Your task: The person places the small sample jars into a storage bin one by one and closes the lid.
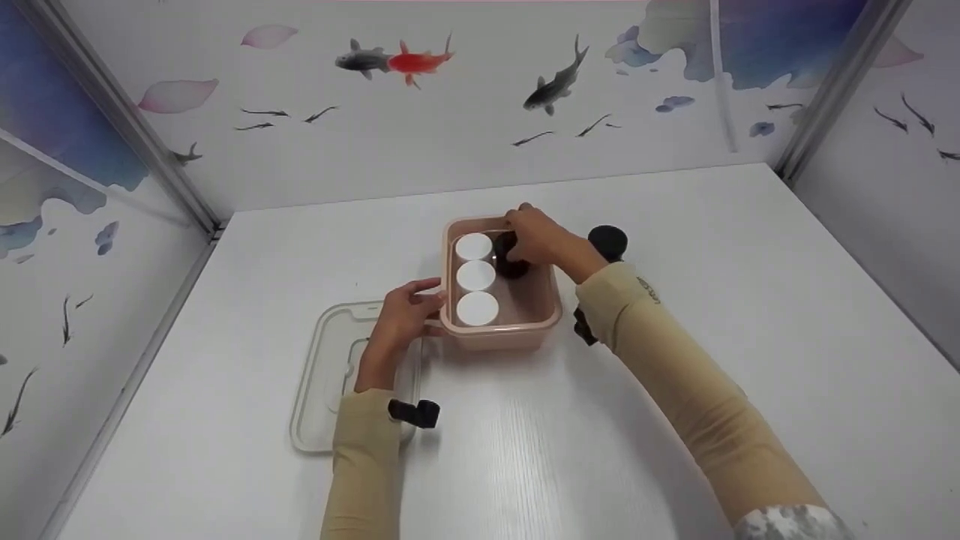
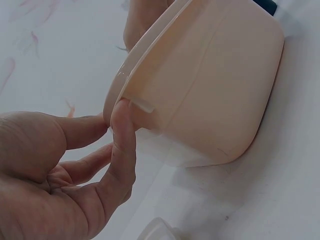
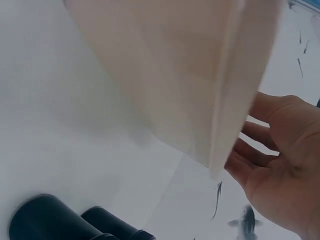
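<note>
A pink plastic box [image 1: 502, 337] stands uncovered on the table. Three round white-topped containers [image 1: 477, 277] line its left side. My left hand [image 1: 405, 315] pinches the box's left rim between thumb and fingers, which the left wrist view shows closely [image 2: 95, 165]. Over the box's back right part, my right hand [image 1: 540, 238] reaches in and grips a dark round container [image 1: 511, 262] beside the white tops. In the right wrist view the box wall [image 3: 170, 65] hides the fingertips of that hand [image 3: 285, 155] and the dark container.
A pale translucent lid [image 1: 319, 390] lies flat left of the box, partly under my left arm. Right of the box stands a dark cylinder [image 1: 607, 241]; the right wrist view shows two such dark cylinders [image 3: 55, 220] side by side. Printed wall panels [image 1: 465, 142] border the table.
</note>
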`<state>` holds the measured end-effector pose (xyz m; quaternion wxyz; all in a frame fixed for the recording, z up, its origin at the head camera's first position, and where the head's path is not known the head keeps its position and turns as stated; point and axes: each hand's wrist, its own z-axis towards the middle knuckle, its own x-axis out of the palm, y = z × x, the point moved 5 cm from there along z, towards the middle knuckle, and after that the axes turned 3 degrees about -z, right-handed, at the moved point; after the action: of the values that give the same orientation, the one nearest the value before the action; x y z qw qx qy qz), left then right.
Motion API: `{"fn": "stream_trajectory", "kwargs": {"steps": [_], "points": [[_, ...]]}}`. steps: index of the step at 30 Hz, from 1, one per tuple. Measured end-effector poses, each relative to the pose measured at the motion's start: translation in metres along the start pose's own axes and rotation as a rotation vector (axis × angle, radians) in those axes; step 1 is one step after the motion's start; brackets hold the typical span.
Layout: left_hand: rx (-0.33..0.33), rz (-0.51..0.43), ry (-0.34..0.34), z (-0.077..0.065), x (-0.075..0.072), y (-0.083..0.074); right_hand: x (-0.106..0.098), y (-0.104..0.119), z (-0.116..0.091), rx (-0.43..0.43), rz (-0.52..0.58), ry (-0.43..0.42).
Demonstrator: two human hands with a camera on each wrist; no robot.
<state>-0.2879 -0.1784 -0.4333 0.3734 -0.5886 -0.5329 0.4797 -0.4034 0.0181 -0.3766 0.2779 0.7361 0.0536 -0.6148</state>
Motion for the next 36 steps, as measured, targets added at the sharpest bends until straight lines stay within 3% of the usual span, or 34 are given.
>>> {"fn": "stream_trajectory", "kwargs": {"steps": [7,13,21,29,36], "points": [[0.001,-0.022,0.014,0.000,-0.002,0.000,-0.019,-0.003,-0.015,-0.018,0.139,-0.047],[-0.007,-0.020,0.008,0.000,-0.002,0.000,-0.028,-0.010,-0.035,-0.089,0.272,-0.192],[0.005,-0.025,0.010,0.000,0.001,0.001,-0.027,-0.022,-0.072,-0.162,0.313,-0.369],[-0.014,-0.013,0.010,0.001,0.002,0.003,-0.020,-0.039,-0.098,-0.154,0.369,-0.393],[-0.011,-0.001,0.014,0.002,0.001,0.001,-0.017,-0.069,-0.112,-0.082,0.430,-0.383]]}}
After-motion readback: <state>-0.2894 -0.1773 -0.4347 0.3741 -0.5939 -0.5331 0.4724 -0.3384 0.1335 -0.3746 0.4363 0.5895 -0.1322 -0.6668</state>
